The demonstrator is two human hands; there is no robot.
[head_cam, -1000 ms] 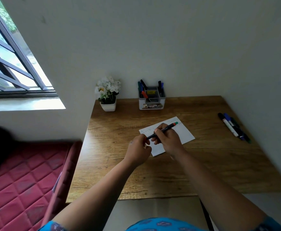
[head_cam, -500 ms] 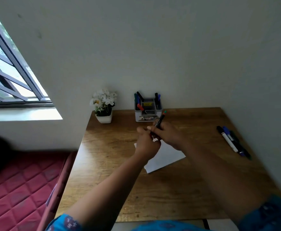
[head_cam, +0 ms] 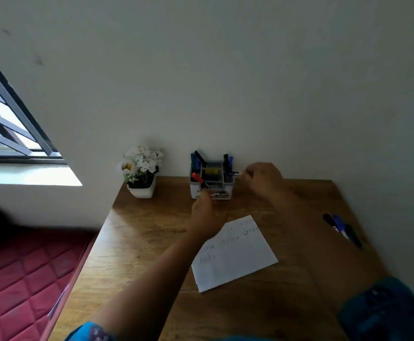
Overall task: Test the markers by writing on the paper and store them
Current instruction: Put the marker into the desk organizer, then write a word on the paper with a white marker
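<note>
- Just left of the right hand (head_cam: 262, 179), a marker (head_cam: 235, 173) is sticking out sideways toward the organizer (head_cam: 212, 179); fingers are curling round its near end, most of the barrel hidden in the fist, colour hard to read.
- Right hand is hovering at the organizer's right side; marker tip is reaching the right compartment's rim, inside or just over it – can't tell.
- Left hand (head_cam: 207, 212) is sitting right in front of the organizer, back toward the camera; fingers blurred and hidden, so gripping or loose – cannot tell; whether it is touching the front wall is unclear.
- Organizer is holding several upright markers, partly blocked by both hands.
- Paper (head_cam: 235, 252) is lying below and between the hands, on the desk (head_cam: 137, 242); faint handwriting, unreadable; left forearm is covering its left corner.
- Loose markers (head_cam: 343, 230) are lying well right of the right hand, partly hidden behind the right forearm.
- Flower pot (head_cam: 142, 173) is standing left of the left hand, apart from the organizer.
</note>
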